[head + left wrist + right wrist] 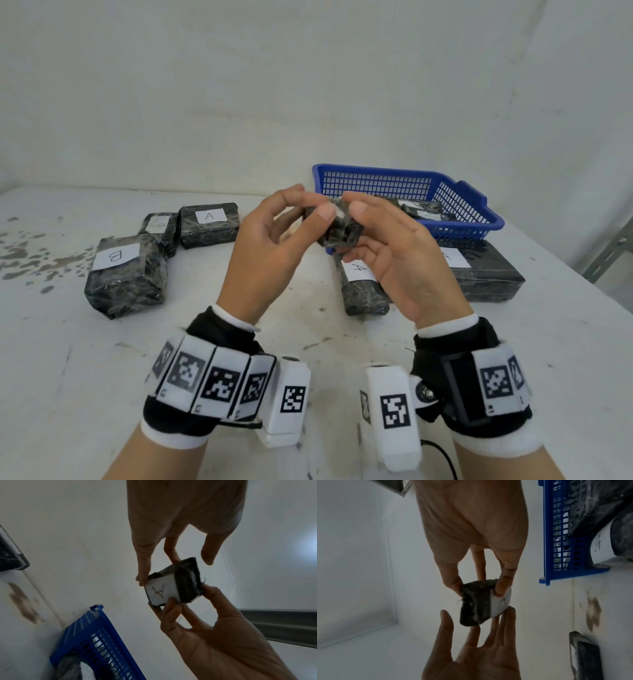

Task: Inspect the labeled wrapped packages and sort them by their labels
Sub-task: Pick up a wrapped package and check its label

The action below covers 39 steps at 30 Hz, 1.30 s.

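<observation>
you are in the inspection step: both hands hold one small black plastic-wrapped package point(337, 224) up in the air, just in front of the blue plastic mesh basket point(459, 219), and turn it so its white paper label can be read. the left wrist view shows that label reads "a" point(159, 590).

your left hand point(270, 240) pinches the package with thumb on the near face and fingertips behind it. your right hand point(397, 250) also grasps it, thumb on top and fingers curled under. so the package sits at the fingertips of both hands, not in either palm, with the label face turned away from you toward the basket.

the next move, as i judge it, is to let one hand go and carry the package to a group that shares its letter. two larger "a" packages point(363, 284) lie on the white table point(308, 342) just in front of the basket; another "a" package point(209, 224) lies well to the left of the basket, beside a "b" package point(125, 274). more wrapped packages wait inside the basket.
</observation>
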Each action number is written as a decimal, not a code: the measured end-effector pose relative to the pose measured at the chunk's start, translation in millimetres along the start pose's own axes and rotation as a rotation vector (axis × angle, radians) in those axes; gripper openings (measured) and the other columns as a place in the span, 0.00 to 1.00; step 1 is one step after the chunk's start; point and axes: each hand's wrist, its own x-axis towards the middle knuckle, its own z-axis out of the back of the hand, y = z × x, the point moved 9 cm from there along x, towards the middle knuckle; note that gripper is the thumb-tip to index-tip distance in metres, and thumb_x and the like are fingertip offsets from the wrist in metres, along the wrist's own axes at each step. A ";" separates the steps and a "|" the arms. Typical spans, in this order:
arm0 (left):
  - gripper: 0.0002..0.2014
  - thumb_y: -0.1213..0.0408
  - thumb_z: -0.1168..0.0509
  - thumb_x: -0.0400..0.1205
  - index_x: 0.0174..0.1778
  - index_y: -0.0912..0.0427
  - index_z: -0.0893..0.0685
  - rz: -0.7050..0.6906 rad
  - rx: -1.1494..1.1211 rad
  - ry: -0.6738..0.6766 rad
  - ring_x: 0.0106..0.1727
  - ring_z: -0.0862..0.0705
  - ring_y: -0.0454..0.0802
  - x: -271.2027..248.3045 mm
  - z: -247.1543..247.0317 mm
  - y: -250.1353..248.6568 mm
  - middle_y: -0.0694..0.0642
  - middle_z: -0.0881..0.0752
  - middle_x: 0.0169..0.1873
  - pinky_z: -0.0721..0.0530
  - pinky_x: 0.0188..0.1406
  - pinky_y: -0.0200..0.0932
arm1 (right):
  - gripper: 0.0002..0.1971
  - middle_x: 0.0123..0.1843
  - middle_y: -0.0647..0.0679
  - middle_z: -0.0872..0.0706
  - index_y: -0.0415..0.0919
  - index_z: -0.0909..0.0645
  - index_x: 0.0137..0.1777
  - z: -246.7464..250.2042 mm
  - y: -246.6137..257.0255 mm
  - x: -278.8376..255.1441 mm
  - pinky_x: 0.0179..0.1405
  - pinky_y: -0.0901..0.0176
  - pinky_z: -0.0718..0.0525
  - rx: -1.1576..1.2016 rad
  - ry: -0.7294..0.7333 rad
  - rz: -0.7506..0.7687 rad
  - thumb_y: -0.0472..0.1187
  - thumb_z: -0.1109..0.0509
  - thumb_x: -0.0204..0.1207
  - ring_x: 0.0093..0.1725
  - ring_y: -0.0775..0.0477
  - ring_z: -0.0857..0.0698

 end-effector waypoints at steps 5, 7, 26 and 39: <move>0.11 0.73 0.31 0.80 0.54 0.54 0.19 0.056 0.037 0.008 0.43 0.10 0.43 0.1 -2.5 7.1 0.51 0.12 0.55 0.11 0.52 0.49 | 0.26 0.70 0.47 0.14 0.48 0.19 0.72 4.8 -1.5 1.1 0.59 0.52 0.14 -0.096 0.007 0.062 0.31 0.24 0.74 0.62 0.45 0.10; 0.18 0.75 0.32 0.80 0.63 0.53 0.22 0.088 0.017 0.005 0.45 0.09 0.46 -0.2 -1.4 9.8 0.56 0.13 0.59 0.10 0.48 0.45 | 0.28 0.70 0.47 0.14 0.51 0.23 0.75 3.3 -1.7 0.1 0.61 0.51 0.13 -0.108 0.006 0.055 0.31 0.25 0.77 0.59 0.47 0.09; 0.10 0.67 0.30 0.81 0.57 0.54 0.17 0.040 0.072 0.003 0.47 0.09 0.50 1.3 0.1 6.9 0.55 0.10 0.50 0.10 0.45 0.48 | 0.14 0.51 0.47 0.06 0.51 0.18 0.64 -4.0 2.8 -2.7 0.47 0.61 0.11 -0.255 -0.022 0.113 0.39 0.25 0.80 0.51 0.36 0.09; 0.17 0.70 0.31 0.82 0.62 0.45 0.17 0.015 0.072 0.071 0.63 0.14 0.47 1.7 -1.3 5.1 0.40 0.12 0.57 0.15 0.57 0.47 | 0.15 0.45 0.48 0.07 0.51 0.18 0.69 -5.6 2.0 -4.8 0.38 0.50 0.10 -0.267 -0.001 0.047 0.44 0.29 0.83 0.37 0.40 0.10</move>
